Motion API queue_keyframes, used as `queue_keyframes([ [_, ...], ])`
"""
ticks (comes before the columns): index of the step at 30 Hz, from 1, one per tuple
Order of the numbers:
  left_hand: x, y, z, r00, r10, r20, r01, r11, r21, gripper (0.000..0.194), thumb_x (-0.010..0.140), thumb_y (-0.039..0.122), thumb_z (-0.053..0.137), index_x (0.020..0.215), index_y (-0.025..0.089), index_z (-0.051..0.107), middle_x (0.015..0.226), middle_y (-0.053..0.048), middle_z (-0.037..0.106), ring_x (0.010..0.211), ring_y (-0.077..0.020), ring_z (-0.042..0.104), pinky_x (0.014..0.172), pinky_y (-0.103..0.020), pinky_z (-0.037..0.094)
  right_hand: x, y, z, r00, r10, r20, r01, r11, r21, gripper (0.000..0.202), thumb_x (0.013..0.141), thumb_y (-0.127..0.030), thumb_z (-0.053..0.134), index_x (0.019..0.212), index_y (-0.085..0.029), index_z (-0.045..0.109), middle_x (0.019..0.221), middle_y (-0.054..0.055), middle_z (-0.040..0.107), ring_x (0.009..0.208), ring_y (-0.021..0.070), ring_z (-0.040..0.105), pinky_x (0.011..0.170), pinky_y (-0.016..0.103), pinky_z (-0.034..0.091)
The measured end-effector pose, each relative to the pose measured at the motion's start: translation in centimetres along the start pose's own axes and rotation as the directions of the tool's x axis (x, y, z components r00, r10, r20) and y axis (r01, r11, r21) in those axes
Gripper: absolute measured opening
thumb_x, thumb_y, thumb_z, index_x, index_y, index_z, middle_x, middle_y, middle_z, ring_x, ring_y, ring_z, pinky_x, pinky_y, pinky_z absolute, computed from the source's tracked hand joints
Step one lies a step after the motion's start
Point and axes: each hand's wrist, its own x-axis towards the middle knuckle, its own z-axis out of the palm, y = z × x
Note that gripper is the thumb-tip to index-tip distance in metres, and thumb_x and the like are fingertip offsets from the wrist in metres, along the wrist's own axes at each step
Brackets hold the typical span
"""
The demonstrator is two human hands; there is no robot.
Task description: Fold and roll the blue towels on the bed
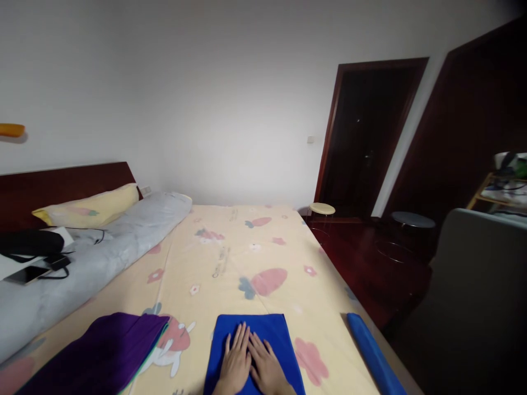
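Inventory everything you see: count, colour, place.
Flat rectangular cloth: one, blue, front centre
Spread cloth: one, purple, front left
Long roll: one, blue, front right
Printed bedsheet: one, cream, under cloths
Wooden headboard: one, brown, left
Pillow: one, yellow, beside headboard
Long bundle: one, grey, beside pillow
Small items: several, mainly dark, on bundle
Round stools: two, yellow and grey, right
Curved panel: one, grey, right foreground
Door: one, brown, back right
Switch: one, white, beside door
Rack: one, tan, right edge
Rounded object: one, orange, left edge
Left hand, right hand: two, bare, on flat cloth
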Motion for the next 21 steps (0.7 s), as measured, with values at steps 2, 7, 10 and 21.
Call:
queue_keyframes([
  [2, 1.1, -1.5, -0.3, 0.997, -0.074, 0.028, 0.074, 0.997, 0.003, 0.054, 0.093, 0.032, 0.022, 0.147, 0.030, 0.014, 0.158, 0.001, 0.017, 0.146, -0.0199, 0.017, 0.118, -0.052, 0.019, 0.4, 1.8, -0.5, 0.998, 0.057, 0.019, -0.056, 0.998, -0.023, 0.060, 0.093, -0.055, 0.034, 0.147, -0.034, 0.020, 0.155, 0.002, 0.022, 0.143, 0.0261, 0.023, 0.115, 0.054, 0.023],
  [7, 0.7, -6.0, -0.3, 0.968, -0.240, -0.079, 0.244, 0.969, 0.044, 0.056, 0.094, 0.049, 0.020, 0.147, 0.033, 0.015, 0.159, -0.002, 0.015, 0.147, -0.0226, 0.013, 0.117, -0.058, 0.012, -1.0, 7.4, -1.9, 0.931, 0.350, -0.103, -0.360, 0.928, -0.097, 0.064, 0.092, -0.061, 0.026, 0.147, -0.029, 0.020, 0.155, 0.003, 0.024, 0.144, 0.0249, 0.020, 0.116, 0.056, 0.018],
  [10, 0.6, -6.3, -1.2, 0.956, -0.291, -0.042, 0.292, 0.955, 0.042, 0.058, 0.093, 0.051, 0.021, 0.147, 0.030, 0.015, 0.160, -0.004, 0.011, 0.147, -0.0214, 0.011, 0.117, -0.055, 0.010, -1.3, 8.8, -1.0, 0.901, 0.395, -0.179, -0.420, 0.897, -0.135, 0.071, 0.090, -0.064, 0.027, 0.147, -0.021, 0.024, 0.154, 0.008, 0.027, 0.143, 0.0267, 0.021, 0.116, 0.056, 0.017],
  [21, -6.1, -4.5, 3.0, 0.992, -0.034, -0.123, 0.035, 0.999, 0.006, 0.053, 0.094, 0.042, 0.026, 0.146, 0.038, 0.020, 0.155, 0.003, 0.033, 0.143, -0.0222, 0.028, 0.116, -0.051, 0.025, -6.8, 3.2, 3.6, 0.890, 0.290, -0.353, -0.336, 0.939, -0.076, 0.054, 0.089, -0.050, 0.031, 0.141, -0.041, 0.036, 0.148, -0.004, 0.040, 0.135, 0.0302, 0.038, 0.104, 0.056, 0.040],
])
